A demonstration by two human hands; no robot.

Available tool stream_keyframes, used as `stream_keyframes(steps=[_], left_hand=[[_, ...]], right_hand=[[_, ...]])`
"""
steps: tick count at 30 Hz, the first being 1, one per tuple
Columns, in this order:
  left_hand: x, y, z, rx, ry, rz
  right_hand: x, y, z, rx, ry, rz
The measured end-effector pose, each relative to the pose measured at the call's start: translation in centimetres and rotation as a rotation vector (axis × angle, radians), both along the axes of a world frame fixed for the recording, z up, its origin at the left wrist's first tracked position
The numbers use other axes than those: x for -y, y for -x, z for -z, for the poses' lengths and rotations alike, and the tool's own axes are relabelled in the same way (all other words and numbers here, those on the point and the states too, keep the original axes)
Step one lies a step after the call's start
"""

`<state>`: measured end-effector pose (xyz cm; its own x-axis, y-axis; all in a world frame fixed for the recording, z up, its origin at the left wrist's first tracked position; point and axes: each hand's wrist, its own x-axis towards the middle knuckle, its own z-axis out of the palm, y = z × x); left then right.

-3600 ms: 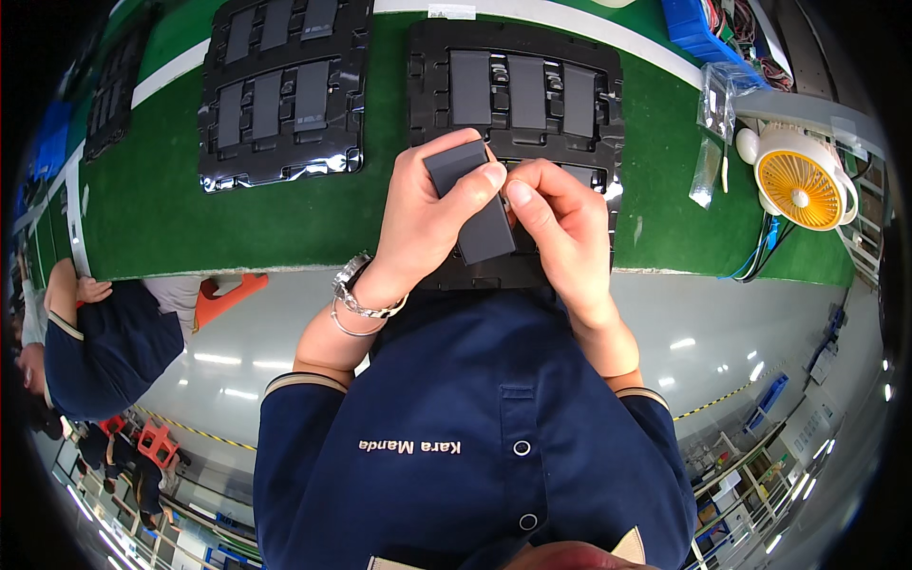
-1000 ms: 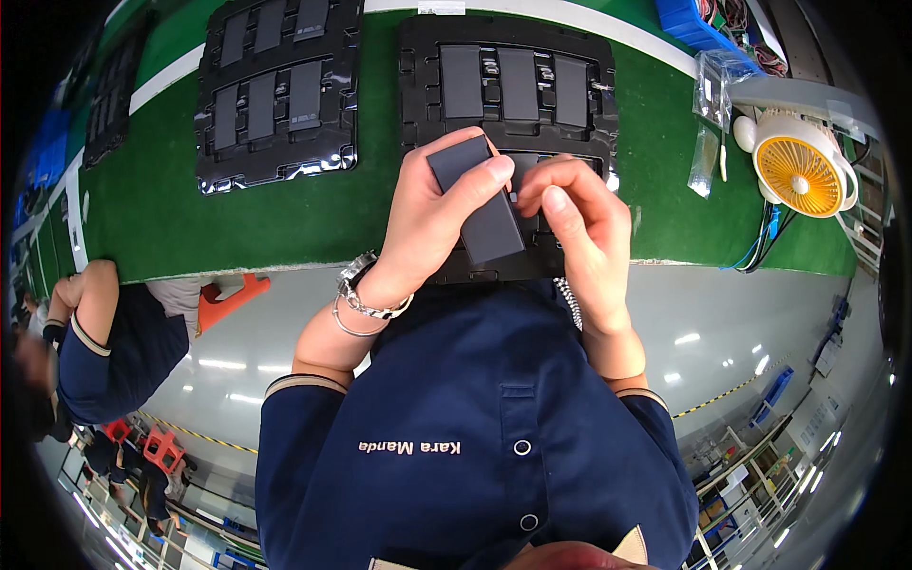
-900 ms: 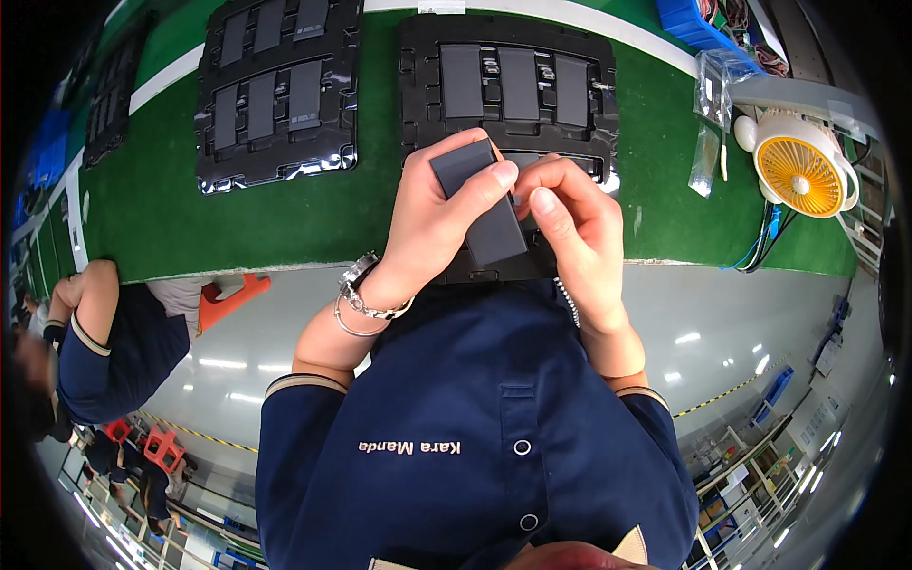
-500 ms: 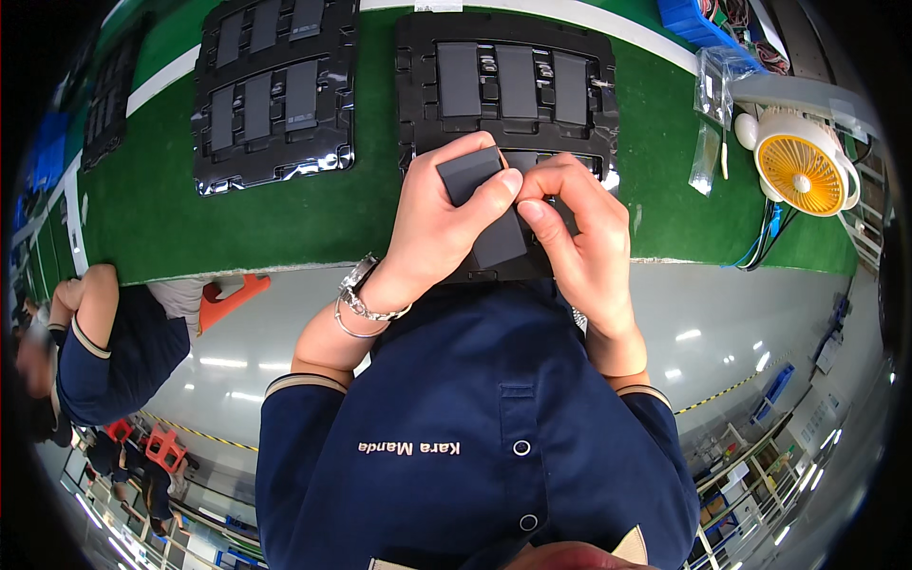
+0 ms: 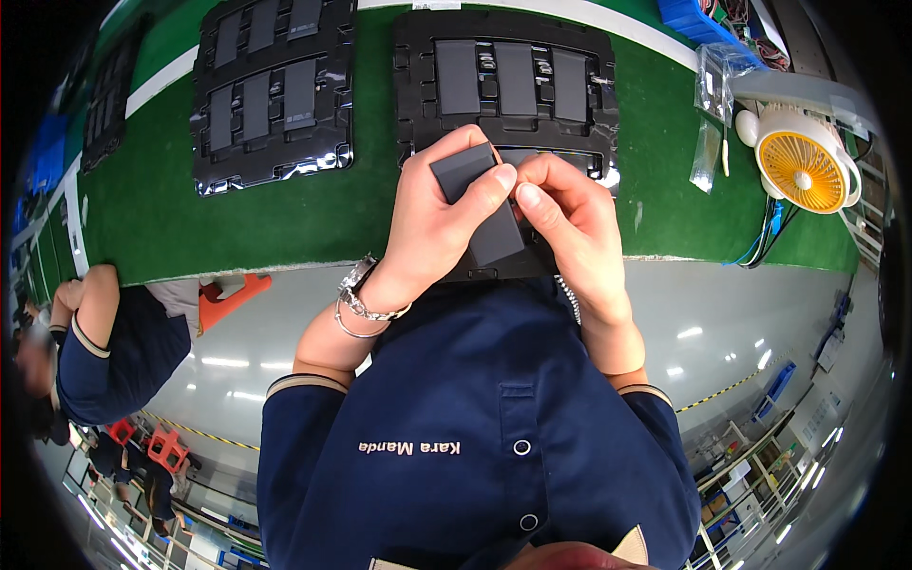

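Note:
My left hand [image 5: 432, 223] grips a flat dark grey rectangular part [image 5: 478, 202] close to my chest, thumb across its face. My right hand [image 5: 573, 223] pinches at the part's right edge with thumb and forefinger touching the left thumb. Both hands hover over the near edge of a black moulded tray [image 5: 508, 81] that holds several similar dark slabs in slots. A metal bracelet circles my left wrist.
A second black tray [image 5: 271, 90] with several slabs lies to the left on the green mat [image 5: 142, 209]. A small white and yellow fan [image 5: 798, 161] and clear plastic bags [image 5: 711, 95] sit at the right. Another person's sleeve [image 5: 119, 347] shows at the far left.
The hands have stayed at the same spot over the tray edge. My right fingers shifted along the part's right edge and now pinch closer to my left thumb; the part tilted slightly.

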<state>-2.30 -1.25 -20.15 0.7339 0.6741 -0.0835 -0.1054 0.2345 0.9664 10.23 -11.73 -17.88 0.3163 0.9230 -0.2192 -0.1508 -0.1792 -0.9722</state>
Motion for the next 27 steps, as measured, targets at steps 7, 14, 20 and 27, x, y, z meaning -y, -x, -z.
stream_keyframes(steps=[7, 14, 20, 27], left_hand=[[0.1, 0.0, 0.1, 0.011, 0.013, 0.001], [0.2, 0.0, 0.2, 0.082, 0.22, 0.08], [0.2, 0.1, 0.7, 0.09, 0.242, 0.166], [0.2, 0.4, -0.8, -0.004, 0.027, 0.209]], right_hand=[[0.3, 0.6, 0.3, -0.022, 0.01, 0.035], [0.0, 0.2, 0.7, -0.136, -0.086, 0.043], [-0.2, -1.2, 0.1, -0.081, 0.036, -0.1], [0.4, -1.5, -0.5, 0.003, 0.022, -0.164]])
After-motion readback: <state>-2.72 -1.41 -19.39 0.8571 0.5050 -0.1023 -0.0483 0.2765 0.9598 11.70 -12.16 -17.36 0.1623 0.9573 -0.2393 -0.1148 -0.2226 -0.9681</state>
